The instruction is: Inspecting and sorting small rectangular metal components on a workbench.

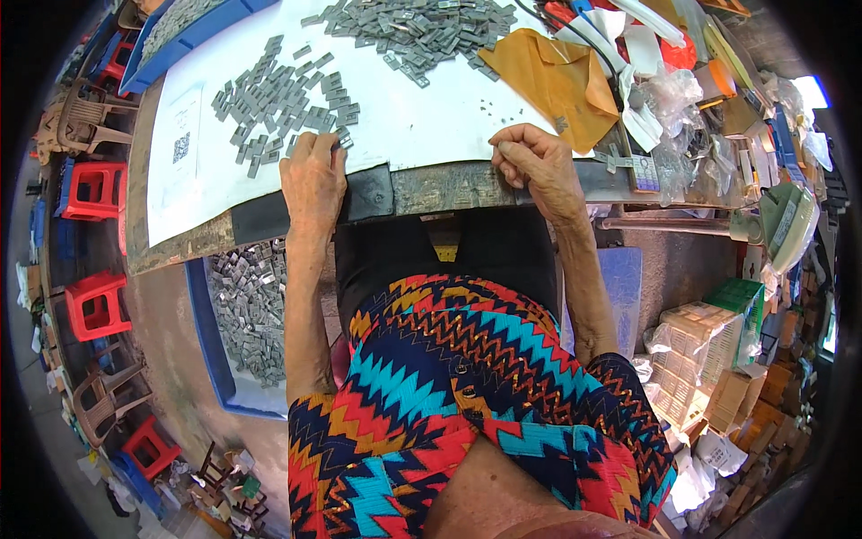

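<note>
My left hand (314, 180) rests at the near edge of the white-covered tabletop, its fingers curled down and closed. Just past its fingertips a pile of small flat grey metal parts (283, 103) spreads, and one grey part (345, 138) lies right by the fingers. What those fingers hold, if anything, is hidden. Farther right, my right hand (541, 171) hovers over the table's front edge with thumb and fingers pinched together. Anything in that pinch is too small to make out. A few tiny dark bits (505, 115) lie on the white sheet (404, 126) beyond it.
A larger heap of grey parts (417, 31) covers the far middle. Brown paper (561, 81) and plastic bags (673, 94) crowd the right side. Blue trays of parts stand far left (193, 36) and below the table (211, 346). Red stools (97, 305) are at left.
</note>
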